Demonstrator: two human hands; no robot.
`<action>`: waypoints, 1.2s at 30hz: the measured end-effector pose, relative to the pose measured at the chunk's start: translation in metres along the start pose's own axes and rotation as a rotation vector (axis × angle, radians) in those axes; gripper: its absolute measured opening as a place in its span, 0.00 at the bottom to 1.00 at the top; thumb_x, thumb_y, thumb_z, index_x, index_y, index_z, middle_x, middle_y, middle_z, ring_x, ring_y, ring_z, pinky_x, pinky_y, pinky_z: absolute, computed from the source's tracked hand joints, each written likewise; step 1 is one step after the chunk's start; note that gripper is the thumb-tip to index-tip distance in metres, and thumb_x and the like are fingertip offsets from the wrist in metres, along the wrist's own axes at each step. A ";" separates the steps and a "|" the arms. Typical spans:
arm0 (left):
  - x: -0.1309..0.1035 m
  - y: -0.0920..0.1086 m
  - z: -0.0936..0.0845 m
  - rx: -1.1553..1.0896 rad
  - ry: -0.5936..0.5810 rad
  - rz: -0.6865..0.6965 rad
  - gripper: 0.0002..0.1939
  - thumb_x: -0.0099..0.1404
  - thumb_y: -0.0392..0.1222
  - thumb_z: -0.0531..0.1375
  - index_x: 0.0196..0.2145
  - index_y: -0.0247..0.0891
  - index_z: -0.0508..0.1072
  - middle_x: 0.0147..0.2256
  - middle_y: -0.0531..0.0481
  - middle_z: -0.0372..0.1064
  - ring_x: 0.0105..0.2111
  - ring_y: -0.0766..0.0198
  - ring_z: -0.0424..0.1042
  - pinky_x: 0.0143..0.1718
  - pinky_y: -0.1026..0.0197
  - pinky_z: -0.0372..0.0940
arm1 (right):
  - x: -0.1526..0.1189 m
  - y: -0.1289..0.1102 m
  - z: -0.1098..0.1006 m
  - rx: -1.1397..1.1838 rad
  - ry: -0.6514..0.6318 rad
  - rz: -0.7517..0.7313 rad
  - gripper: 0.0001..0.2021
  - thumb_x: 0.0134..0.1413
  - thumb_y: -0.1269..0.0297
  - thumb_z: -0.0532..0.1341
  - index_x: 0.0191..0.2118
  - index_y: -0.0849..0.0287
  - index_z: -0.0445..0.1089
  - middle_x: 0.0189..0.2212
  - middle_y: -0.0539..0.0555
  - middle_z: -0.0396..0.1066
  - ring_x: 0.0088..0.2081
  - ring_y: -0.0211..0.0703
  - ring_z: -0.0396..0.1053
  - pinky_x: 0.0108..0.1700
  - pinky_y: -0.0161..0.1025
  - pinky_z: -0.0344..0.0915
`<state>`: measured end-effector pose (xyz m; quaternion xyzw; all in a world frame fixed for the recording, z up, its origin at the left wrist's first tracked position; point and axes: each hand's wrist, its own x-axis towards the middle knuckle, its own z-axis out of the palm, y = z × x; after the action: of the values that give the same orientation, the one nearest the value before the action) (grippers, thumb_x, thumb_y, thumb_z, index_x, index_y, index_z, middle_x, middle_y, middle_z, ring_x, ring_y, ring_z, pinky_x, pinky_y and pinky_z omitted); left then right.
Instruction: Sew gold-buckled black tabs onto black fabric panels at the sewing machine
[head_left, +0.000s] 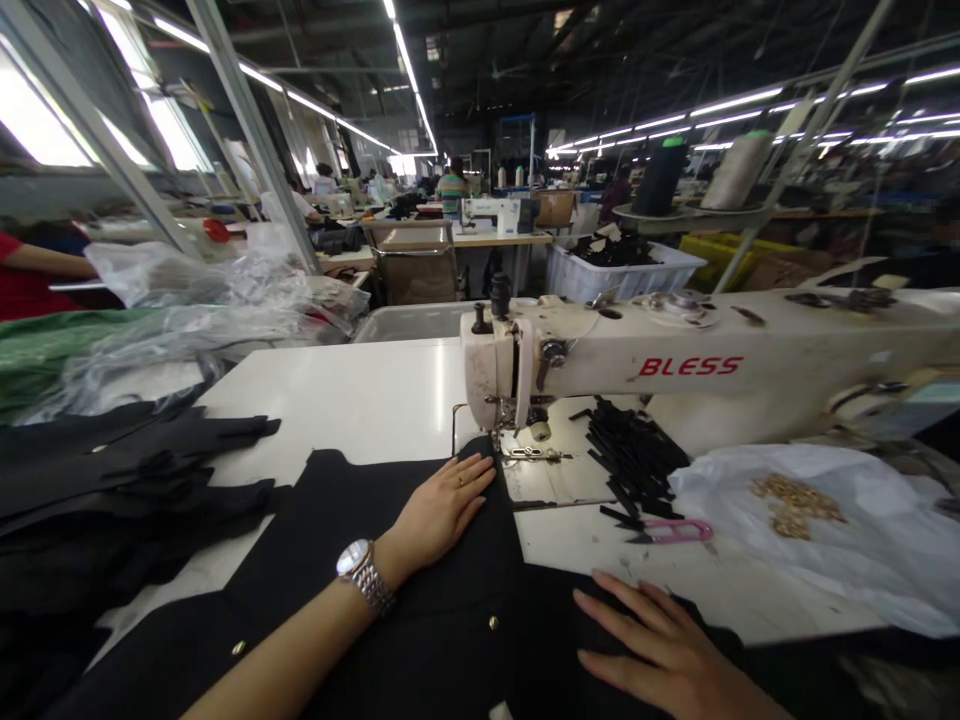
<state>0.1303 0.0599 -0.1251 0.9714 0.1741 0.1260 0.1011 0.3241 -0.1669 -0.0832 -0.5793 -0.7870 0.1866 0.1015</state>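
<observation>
A large black fabric piece (330,530) with small gold fittings lies over the white table, its upper edge reaching the needle area of a sewing machine (615,350) marked BLESS. My left hand (439,508), with a watch (361,575) at the wrist, rests flat on the fabric, fingertips close to the presser foot. At the lower right my right hand (652,640) spreads its fingers over the same dark cloth. Neither hand grips anything. Whether the needle is in the cloth is too small to tell.
Black strips (634,455) lie beneath the machine arm, beside pink-handled thread snips (675,531). A plastic bag (847,570) holds gold metal pieces (796,500). More black fabric (112,500) is stacked at left. A white crate (622,280) stands behind; a person's red sleeve (22,275) shows far left.
</observation>
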 end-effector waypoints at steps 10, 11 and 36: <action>0.019 0.021 -0.003 0.091 0.112 -0.012 0.12 0.61 0.32 0.48 0.38 0.34 0.69 0.37 0.44 0.66 0.37 0.59 0.63 0.37 0.56 0.65 | 0.072 0.066 -0.038 -0.288 0.269 0.622 0.04 0.42 0.73 0.58 0.26 0.60 0.70 0.26 0.54 0.69 0.30 0.44 0.67 0.33 0.36 0.59; 0.020 0.020 -0.003 0.064 0.119 0.000 0.12 0.61 0.32 0.48 0.38 0.35 0.69 0.37 0.44 0.66 0.37 0.60 0.63 0.38 0.57 0.65 | 0.076 0.071 -0.035 -0.278 0.270 0.624 0.05 0.40 0.74 0.59 0.26 0.60 0.70 0.25 0.54 0.69 0.29 0.44 0.67 0.32 0.36 0.59; 0.013 0.025 -0.004 -1.632 -0.082 -0.384 0.18 0.47 0.45 0.65 0.30 0.26 0.71 0.23 0.44 0.72 0.22 0.65 0.72 0.24 0.67 0.66 | 0.000 0.074 -0.039 0.170 0.623 0.754 0.17 0.40 0.49 0.53 0.28 0.56 0.70 0.17 0.52 0.69 0.16 0.41 0.63 0.21 0.37 0.60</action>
<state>0.1485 0.0419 -0.1130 0.5504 0.1870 0.1577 0.7983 0.4034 -0.1407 -0.0787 -0.8414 -0.4371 0.0916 0.3043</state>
